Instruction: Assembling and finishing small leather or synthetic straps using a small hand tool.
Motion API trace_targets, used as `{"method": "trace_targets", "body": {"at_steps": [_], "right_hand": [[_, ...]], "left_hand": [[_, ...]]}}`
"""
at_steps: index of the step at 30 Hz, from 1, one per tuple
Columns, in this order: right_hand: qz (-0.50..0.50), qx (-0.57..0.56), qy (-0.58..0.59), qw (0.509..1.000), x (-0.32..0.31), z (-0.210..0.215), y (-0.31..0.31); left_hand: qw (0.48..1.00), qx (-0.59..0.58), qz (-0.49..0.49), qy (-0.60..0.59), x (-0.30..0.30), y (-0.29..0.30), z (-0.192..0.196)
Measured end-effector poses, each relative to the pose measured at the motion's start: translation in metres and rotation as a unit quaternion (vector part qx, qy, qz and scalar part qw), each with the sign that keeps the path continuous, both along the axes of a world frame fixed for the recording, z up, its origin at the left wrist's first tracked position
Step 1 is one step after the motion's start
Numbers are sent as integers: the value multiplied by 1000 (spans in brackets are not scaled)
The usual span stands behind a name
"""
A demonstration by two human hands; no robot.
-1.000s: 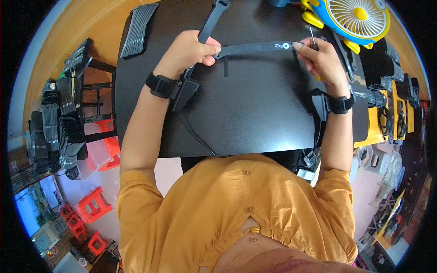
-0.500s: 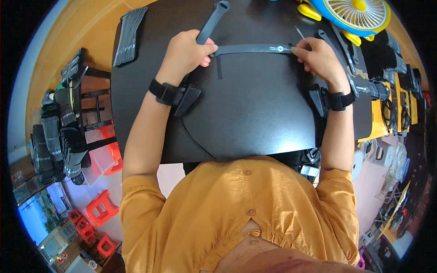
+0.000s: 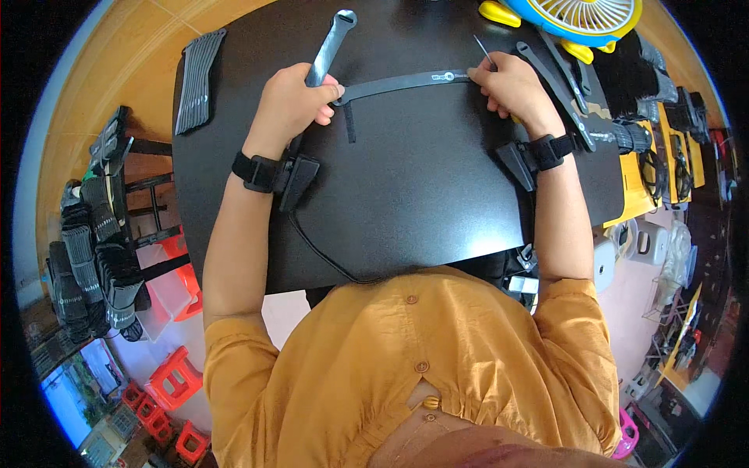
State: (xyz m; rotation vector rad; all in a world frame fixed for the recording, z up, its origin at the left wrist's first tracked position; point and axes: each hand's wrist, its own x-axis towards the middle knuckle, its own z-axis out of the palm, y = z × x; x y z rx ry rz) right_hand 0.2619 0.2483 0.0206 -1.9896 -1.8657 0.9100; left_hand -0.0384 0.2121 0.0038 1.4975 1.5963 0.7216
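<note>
A dark grey strap [image 3: 402, 83] with a small white print stretches between my hands above the black table [image 3: 413, 171]. My left hand [image 3: 290, 97] pinches it at its left part, fingers closed; a length with a rounded, slotted end rises from that hand. Below the left fingers a short dark strip [image 3: 350, 125] shows; I cannot tell if it joins the strap. My right hand [image 3: 515, 87] is closed on the strap's right end and also holds a thin, pointed metal tool [image 3: 484, 50], whose tip sticks up past the fingers.
A stack of grey straps [image 3: 200, 78] lies at the table's far left. Several loose straps [image 3: 555, 93] lie right of my right hand, below a blue and yellow fan [image 3: 581, 23]. A black cable [image 3: 316, 248] runs from my left wrist device. More straps [image 3: 117, 273] hang at left.
The whole view has shifted, so the table and both arms appear further left. My hands keep hold of the strap, which now slants up slightly toward the right.
</note>
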Motion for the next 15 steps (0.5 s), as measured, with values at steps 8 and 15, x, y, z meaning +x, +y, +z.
{"method": "trace_targets", "body": {"at_steps": [8,15], "right_hand": [[-4,6,-8,1000,-3,1,0],[-9,33,63,997,6,1,-2]], "left_hand": [[1000,1,24,-12,4,-5,3],[998,13,15,-68,-4,-4,3]]}}
